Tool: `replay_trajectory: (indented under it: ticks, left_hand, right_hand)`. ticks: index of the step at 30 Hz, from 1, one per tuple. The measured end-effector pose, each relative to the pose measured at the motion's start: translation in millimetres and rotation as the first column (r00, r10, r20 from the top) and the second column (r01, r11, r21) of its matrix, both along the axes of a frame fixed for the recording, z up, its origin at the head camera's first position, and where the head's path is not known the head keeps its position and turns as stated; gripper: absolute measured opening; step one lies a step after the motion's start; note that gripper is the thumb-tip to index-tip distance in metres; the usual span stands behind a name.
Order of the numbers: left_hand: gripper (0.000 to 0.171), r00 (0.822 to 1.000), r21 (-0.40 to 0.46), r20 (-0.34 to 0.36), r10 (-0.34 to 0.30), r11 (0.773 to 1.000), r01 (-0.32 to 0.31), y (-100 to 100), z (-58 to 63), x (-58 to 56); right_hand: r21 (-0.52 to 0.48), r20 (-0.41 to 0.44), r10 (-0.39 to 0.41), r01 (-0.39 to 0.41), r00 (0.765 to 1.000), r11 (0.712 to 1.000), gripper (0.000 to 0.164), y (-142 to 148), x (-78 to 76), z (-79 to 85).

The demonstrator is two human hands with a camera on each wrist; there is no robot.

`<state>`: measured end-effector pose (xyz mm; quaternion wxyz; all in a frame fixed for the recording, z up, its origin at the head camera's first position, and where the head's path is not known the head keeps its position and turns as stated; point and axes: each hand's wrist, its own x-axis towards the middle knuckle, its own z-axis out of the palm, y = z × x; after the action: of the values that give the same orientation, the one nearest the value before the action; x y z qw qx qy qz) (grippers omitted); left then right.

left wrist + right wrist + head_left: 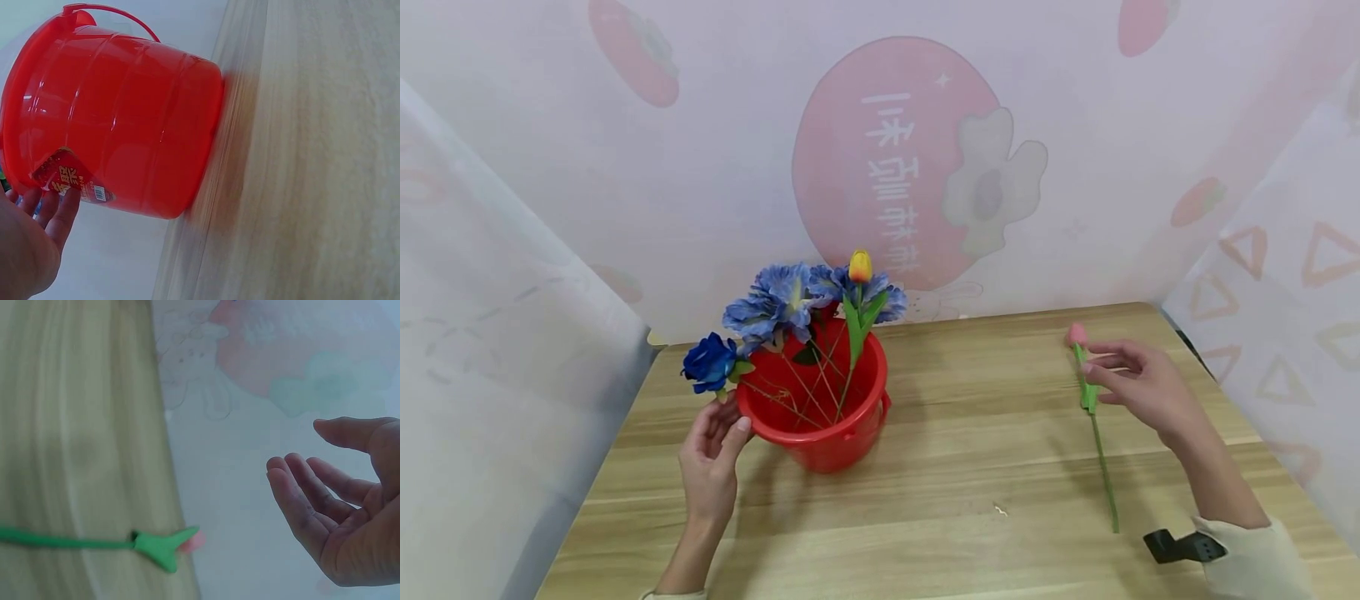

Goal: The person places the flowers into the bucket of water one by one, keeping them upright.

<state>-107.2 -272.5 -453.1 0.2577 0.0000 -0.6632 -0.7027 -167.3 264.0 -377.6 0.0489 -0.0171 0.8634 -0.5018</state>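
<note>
My left hand [712, 460] is at the near left side of a red bucket [831, 454]; in the left wrist view its fingers [61, 220] lie fairly straight against the wall beside a dark red label [67, 174]. Inside the bucket stand blue flowers [786, 300] and a yellow-orange tulip [860, 267], and a dark blue rose [709, 363] leans out over the left rim. My right hand [1141, 390] hovers over a pink tulip [1077, 336] lying on the table. In the right wrist view, thumb and fingers are apart with nothing between them, and the tulip's green stem [75, 542] lies below.
The wooden table [955, 467] ends at a pale printed backdrop [730, 167] behind, with similar panels on both sides. A tiny pale scrap [1000, 509] lies on the table between bucket and tulip. The bucket's handle [119, 11] hangs on its far side in the left wrist view.
</note>
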Motion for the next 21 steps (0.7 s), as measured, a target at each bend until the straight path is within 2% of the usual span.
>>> replay_trajectory:
  ticks: [6,10,14,21]
  left_hand:
    - [0.034,1.0,-0.009,-0.009,-0.005,1.0,0.005,-0.7,-0.9,-0.2]
    - [0.034,0.999,-0.007,-0.049,-0.024,1.0,0.024,-1.5,-1.6,-0.4]
    - [0.034,0.996,0.0,-0.081,-0.04,0.999,0.04,-2.2,-2.6,-0.7]
    - [0.033,0.996,-0.008,-0.082,-0.038,0.999,0.037,-2.0,-3.6,-1.3]
  right_hand:
    - [0.037,0.052,-0.005,0.003,0.999,0.999,0.058,25.6,1.6,-23.1]
    - [0.034,0.076,-0.009,0.006,0.997,0.999,0.058,37.0,3.9,-32.7]
    - [0.004,0.095,-0.003,0.003,0.995,1.0,0.059,44.3,5.1,-40.3]
    - [-0.007,0.147,-0.01,0.011,0.989,1.0,0.06,50.9,4.0,-56.5]
